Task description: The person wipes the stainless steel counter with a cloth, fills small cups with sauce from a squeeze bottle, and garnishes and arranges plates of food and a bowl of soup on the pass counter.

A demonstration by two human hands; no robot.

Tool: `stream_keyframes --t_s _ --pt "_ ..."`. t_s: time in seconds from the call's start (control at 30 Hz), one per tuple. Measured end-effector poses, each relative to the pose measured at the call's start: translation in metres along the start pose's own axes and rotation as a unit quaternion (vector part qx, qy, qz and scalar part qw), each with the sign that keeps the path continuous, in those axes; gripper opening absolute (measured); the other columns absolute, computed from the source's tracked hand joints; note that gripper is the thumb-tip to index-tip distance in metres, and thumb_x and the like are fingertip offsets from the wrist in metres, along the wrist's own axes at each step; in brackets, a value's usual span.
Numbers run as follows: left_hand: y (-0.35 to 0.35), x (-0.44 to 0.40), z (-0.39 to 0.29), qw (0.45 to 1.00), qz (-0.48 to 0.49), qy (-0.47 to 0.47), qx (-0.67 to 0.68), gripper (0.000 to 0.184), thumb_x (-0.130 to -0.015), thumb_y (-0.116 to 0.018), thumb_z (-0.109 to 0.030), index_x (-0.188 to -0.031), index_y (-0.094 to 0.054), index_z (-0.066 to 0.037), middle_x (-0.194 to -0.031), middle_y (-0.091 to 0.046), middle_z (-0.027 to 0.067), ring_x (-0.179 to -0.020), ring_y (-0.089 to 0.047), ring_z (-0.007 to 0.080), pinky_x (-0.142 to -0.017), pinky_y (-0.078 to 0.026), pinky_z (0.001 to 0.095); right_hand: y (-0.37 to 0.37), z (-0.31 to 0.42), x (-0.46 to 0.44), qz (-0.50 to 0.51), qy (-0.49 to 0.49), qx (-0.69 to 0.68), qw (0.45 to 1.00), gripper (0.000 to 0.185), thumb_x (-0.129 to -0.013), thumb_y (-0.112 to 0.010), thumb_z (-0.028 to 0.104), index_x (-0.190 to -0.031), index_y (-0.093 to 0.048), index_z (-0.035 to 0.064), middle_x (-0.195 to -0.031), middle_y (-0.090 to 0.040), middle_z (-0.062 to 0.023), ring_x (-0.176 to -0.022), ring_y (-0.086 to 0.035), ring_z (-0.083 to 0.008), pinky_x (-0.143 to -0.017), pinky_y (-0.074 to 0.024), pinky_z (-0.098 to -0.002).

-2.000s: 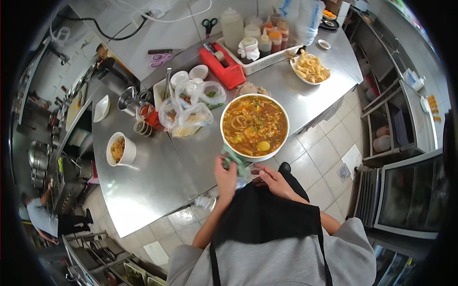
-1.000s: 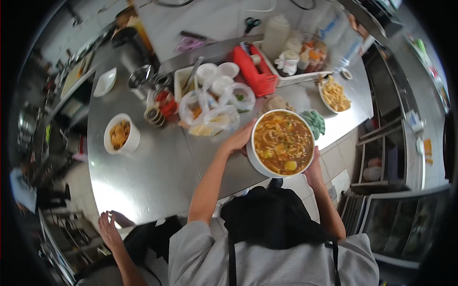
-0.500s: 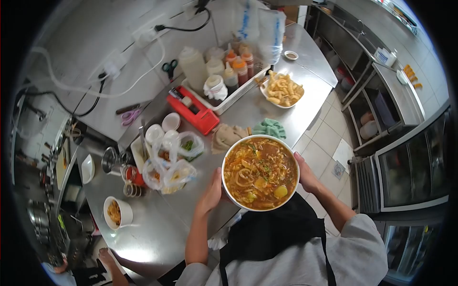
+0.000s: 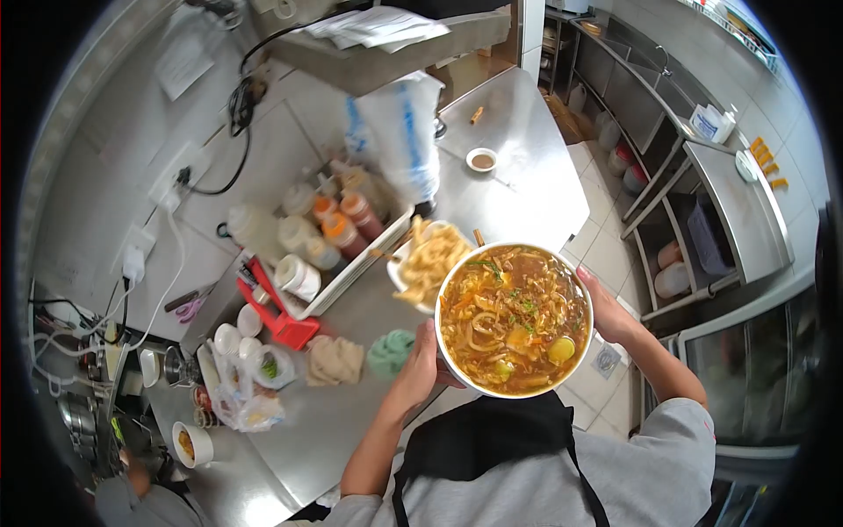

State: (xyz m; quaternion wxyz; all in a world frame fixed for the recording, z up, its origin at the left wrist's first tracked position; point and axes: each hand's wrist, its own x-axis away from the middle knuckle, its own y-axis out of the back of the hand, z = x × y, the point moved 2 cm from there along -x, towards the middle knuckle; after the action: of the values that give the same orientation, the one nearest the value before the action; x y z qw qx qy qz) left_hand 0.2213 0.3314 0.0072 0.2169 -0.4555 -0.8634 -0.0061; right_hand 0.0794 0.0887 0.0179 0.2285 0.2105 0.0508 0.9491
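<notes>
A large white bowl of soup [image 4: 514, 321], brown and full of egg shreds, vegetables and green bits, is held up in front of my black apron. My left hand [image 4: 420, 373] grips its left side, fingers partly hidden under the bowl. On the opposite side my right hand [image 4: 608, 306] is closed round the rim and wall. Just beyond the bowl's upper left edge, a white dish of fried pieces [image 4: 430, 259] stands on the steel counter. A green cloth [image 4: 392, 353] and a beige cloth [image 4: 335, 360] lie left of my left hand.
A white tray [image 4: 351, 279] of sauce bottles stands by the wall, beside a red holder [image 4: 285, 321]. Plastic bags of garnish [image 4: 246, 395] and a white cup of food [image 4: 195, 446] sit at left. A small sauce dish [image 4: 481, 160] is farther back. Another person [image 4: 149, 501] is at lower left.
The view has swung to the right along the counter, so the counter things appear farther left. Both hands still hold the soup bowl, which now overlaps the fried pieces' dish more closely.
</notes>
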Motion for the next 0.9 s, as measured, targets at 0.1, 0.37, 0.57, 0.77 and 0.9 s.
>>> stream_keyframes --t_s 0.1,0.37,0.57,0.77,0.9 --pt "-0.042 -0.057 -0.014 0.999 -0.010 -0.029 0.038 0.058 -0.090 -0.015 -0.050 -0.120 -0.026 -0.002 -0.096 -0.054 0.0147 -0.068 -0.062 0.0195 -0.054 -0.055 0.0298 0.057 0.007 -0.036 -0.007 0.040 -0.015 0.999 0.067 -0.087 -0.019 0.056 -0.120 -0.040 0.0026 -0.097 -0.055 -0.0114 -0.080 -0.052 -0.0141 -0.062 -0.0439 -0.0255" --pt "-0.098 -0.220 -0.046 0.999 -0.020 -0.022 0.026 0.060 -0.090 -0.013 -0.050 -0.126 -0.034 -0.007 -0.110 -0.054 0.0117 -0.080 -0.062 0.0165 -0.056 -0.054 0.0292 0.189 0.020 -0.161 0.015 0.004 -0.005 1.000 0.067 -0.086 -0.020 0.059 -0.123 -0.037 0.0060 -0.100 -0.054 -0.0102 -0.078 -0.053 -0.0138 -0.057 -0.0435 -0.0246" --pt "-0.112 -0.325 -0.069 0.998 -0.044 -0.030 0.021 0.061 -0.090 -0.013 -0.051 -0.125 -0.035 -0.007 -0.103 -0.053 0.0121 -0.080 -0.060 0.0224 -0.060 -0.053 0.0359 0.243 0.033 -0.252 0.019 0.031 0.019 0.999 0.072 -0.084 -0.017 0.063 -0.126 -0.034 0.0067 -0.114 -0.049 -0.0137 -0.097 -0.053 -0.0193 -0.074 -0.0479 -0.0344" --pt "-0.105 -0.406 -0.077 0.996 -0.046 -0.011 0.079 0.062 -0.089 -0.014 -0.054 -0.126 -0.035 -0.010 -0.114 -0.050 0.0109 -0.091 -0.057 0.0245 -0.066 -0.052 0.0389 0.280 0.045 -0.350 0.130 0.030 0.031 0.991 0.075 -0.083 -0.016 0.064 -0.128 -0.033 0.0068 -0.118 -0.047 -0.0151 -0.099 -0.052 -0.0236 -0.073 -0.0499 -0.0380" --pt "-0.108 -0.429 -0.076 0.988 -0.101 0.026 0.112 0.062 -0.088 -0.015 -0.055 -0.127 -0.034 -0.011 -0.119 -0.048 0.0097 -0.101 -0.053 0.0264 -0.073 -0.050 0.0420 0.288 0.044 -0.402 0.185 0.012 0.039 0.982 0.072 -0.085 -0.016 0.061 -0.128 -0.033 0.0056 -0.121 -0.045 -0.0169 -0.100 -0.052 -0.0250 -0.071 -0.0512 -0.0378"
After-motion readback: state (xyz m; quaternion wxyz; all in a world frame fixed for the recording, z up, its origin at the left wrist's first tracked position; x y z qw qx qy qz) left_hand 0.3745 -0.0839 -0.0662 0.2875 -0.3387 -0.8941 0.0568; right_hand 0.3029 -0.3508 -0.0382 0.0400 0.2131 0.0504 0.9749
